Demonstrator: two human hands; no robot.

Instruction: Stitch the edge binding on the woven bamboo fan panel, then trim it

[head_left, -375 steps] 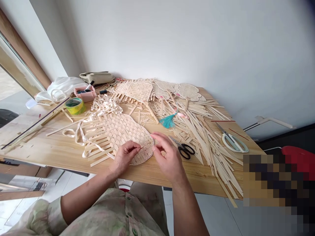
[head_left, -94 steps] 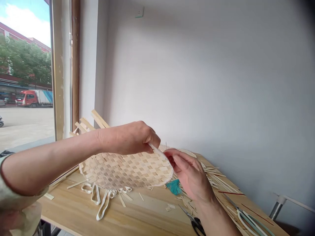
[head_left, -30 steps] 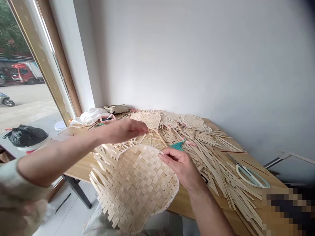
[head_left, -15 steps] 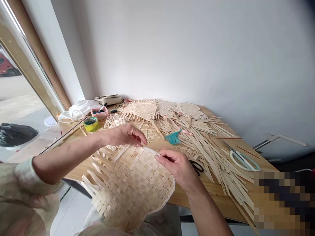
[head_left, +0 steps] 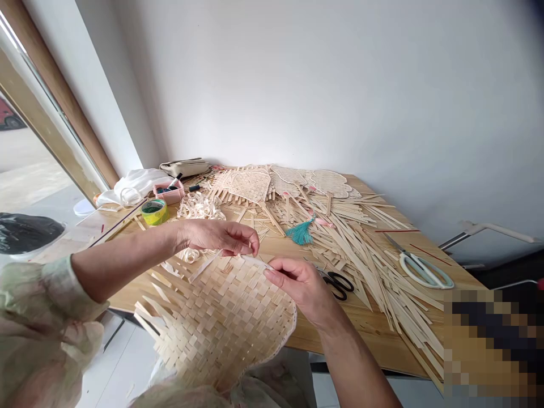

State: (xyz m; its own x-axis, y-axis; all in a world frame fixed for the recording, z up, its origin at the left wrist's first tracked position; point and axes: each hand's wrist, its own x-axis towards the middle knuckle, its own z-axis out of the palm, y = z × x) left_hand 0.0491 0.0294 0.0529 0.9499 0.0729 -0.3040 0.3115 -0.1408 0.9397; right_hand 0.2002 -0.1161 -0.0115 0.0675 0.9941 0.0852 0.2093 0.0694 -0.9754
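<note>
A woven bamboo-strip panel (head_left: 229, 317) rests tilted over my lap and against the table's front edge. White edging (head_left: 256, 262) runs along its top edge and round its right side, while loose strip ends stick out at its left. My right hand (head_left: 300, 286) is closed on the upper right rim, thumb on the near face, gripping the panel and its edging. My left hand (head_left: 225, 237) is just above the top edge with its fingers curled together in a pinch. What sits between those fingertips is too small to make out.
Loose bamboo strips (head_left: 374, 266) cover the table's right side, near white-handled scissors (head_left: 425, 269) and black-handled scissors (head_left: 338, 283). Woven fans (head_left: 246, 184) lie at the back. A teal tassel (head_left: 301, 231), tape roll (head_left: 154, 212), pink box (head_left: 169, 194) and pale curls (head_left: 199, 207) lie about.
My left hand has shifted slightly right, its fingers curled closer together over the top edge. My right hand keeps its grip on the rim. The view has moved a little.
</note>
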